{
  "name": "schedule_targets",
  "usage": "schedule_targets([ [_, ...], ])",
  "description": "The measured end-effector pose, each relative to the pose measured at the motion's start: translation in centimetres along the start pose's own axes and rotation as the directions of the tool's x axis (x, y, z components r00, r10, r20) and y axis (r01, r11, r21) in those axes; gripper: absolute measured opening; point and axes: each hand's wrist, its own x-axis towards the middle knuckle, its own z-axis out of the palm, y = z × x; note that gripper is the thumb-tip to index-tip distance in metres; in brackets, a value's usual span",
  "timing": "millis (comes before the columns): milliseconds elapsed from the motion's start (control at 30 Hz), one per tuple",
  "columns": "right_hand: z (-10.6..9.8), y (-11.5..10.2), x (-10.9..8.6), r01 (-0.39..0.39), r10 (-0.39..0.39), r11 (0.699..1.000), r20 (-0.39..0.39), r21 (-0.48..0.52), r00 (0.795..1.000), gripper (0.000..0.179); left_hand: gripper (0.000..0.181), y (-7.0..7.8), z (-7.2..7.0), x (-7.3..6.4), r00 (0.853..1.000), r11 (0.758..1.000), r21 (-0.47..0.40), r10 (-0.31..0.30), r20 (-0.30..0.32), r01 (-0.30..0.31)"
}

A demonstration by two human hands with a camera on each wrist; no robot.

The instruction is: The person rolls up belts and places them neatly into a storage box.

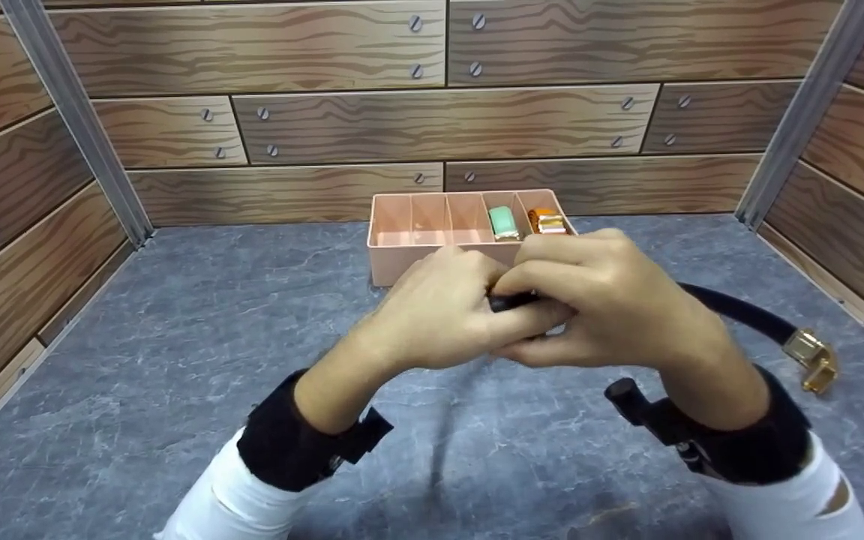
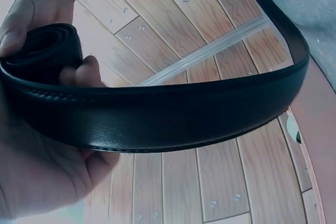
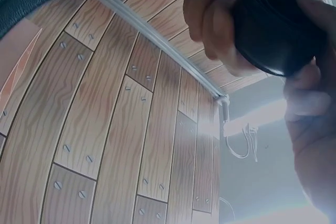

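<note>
In the head view my left hand [image 1: 439,315] and right hand [image 1: 601,300] meet in front of the pink box, fingers curled round a black belt. Most of the rolled part is hidden behind the fingers there. Both wrist views show the belt [image 2: 173,116] wound into a tight coil [image 3: 278,27] between the two hands, with a loose length running off it in a wide curve. Stitching follows the belt's edge. Its free end lies to the right of my right hand on the table, bearing a gold buckle [image 1: 811,356].
A pink divided box [image 1: 417,264] stands at the back of the grey table [image 1: 237,315]. Its two right compartments hold a mint-green roll [image 1: 503,221] and an orange roll [image 1: 541,219] with gold metal. Wood-patterned walls [image 1: 342,127] enclose the back and sides.
</note>
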Motion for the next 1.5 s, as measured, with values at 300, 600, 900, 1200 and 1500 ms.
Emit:
schedule_targets([
  [300, -0.5, 0.8, 0.3, -0.035, 0.162, 0.893, -0.249, 0.448, 0.955, 0.032, 0.031, -0.8, -0.3, 0.1, 0.982, 0.858, -0.481, 0.183, -0.039, -0.179],
  [600, -0.5, -0.5, 0.0, -0.007, 0.009, 0.997, 0.017, -0.071, 1.000, 0.032, 0.033, -0.1, -0.3, -0.3, 0.999, 0.998, 0.055, -0.026, 0.023, 0.025],
  [900, 0.5, -0.5, 0.3, 0.029, -0.034, 0.999, -0.274, -0.022, 0.961, 0.028, 0.026, -0.3, -0.2, 0.1, 0.987, 0.961, -0.228, 0.157, -0.020, -0.158],
  [1200, 0.6, 0.1, -0.1, 0.031, 0.106, 0.944, -0.393, 0.328, 0.913, 0.041, 0.034, -0.8, 0.1, 0.2, 0.965, 0.782, -0.572, 0.256, -0.065, -0.246],
  [1500, 0.0, -1.2, 0.0, 0.022, -0.028, 0.993, -0.049, -0.120, 0.998, 0.028, 0.040, 0.7, -0.2, -0.3, 1.000, 0.997, -0.076, -0.016, -0.001, 0.016],
])
